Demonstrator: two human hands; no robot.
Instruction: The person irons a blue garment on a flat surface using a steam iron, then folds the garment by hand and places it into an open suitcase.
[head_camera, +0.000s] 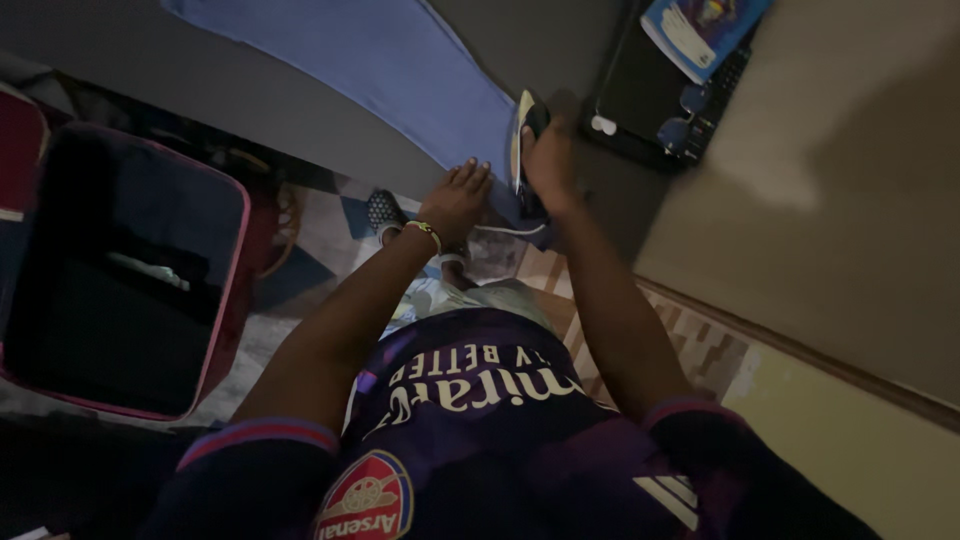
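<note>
A blue cloth (400, 70) lies spread over a grey ironing surface (250, 100). My left hand (457, 198) rests flat on the cloth's near end, fingers apart, a bracelet on the wrist. My right hand (548, 160) grips the handle of a clothes iron (524, 150), which stands on the same end of the cloth right beside my left hand. The iron's body is mostly hidden by my hand and the dim light.
A dark open fabric bin with a pink rim (215, 330) stands at the left on the floor. A black laptop (660, 100) with a blue booklet (700, 30) and glasses (690, 115) on it lies at the upper right. A beige wall (850, 200) is at the right.
</note>
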